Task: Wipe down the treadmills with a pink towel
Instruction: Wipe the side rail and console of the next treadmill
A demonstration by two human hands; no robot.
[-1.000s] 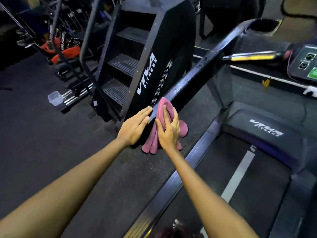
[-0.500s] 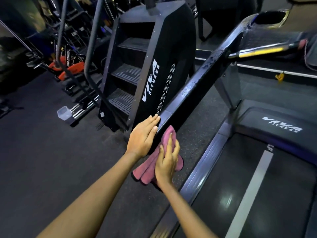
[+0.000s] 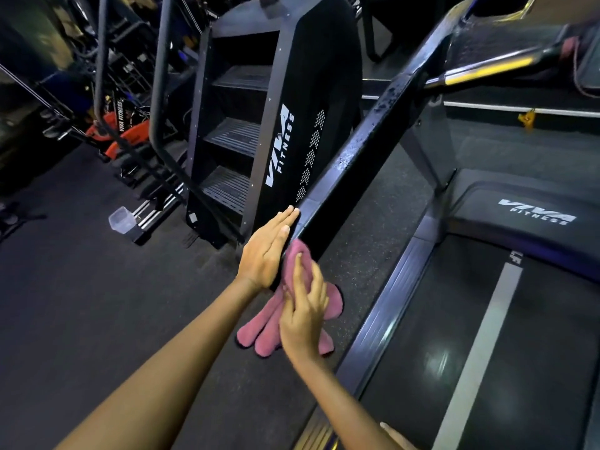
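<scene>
While the left hand [image 3: 264, 254] lies flat, fingers straight, against the outer side of the treadmill [image 3: 487, 336] handrail [image 3: 367, 151] at its lower end, the right hand [image 3: 303, 316] presses a pink towel [image 3: 332, 302] to the rail's inner side, fingers loosely spread over the cloth rather than closed round it. The towel hangs in folds below the rail's end, above the floor [image 3: 81, 319] beside the treadmill's left edge. Droplets speckle the rail higher up. A black stair climber [image 3: 285, 125] marked "VIVA FITNESS" stands just left of the rail, with a clear plastic cup [image 3: 121, 219] on the floor further left.
</scene>
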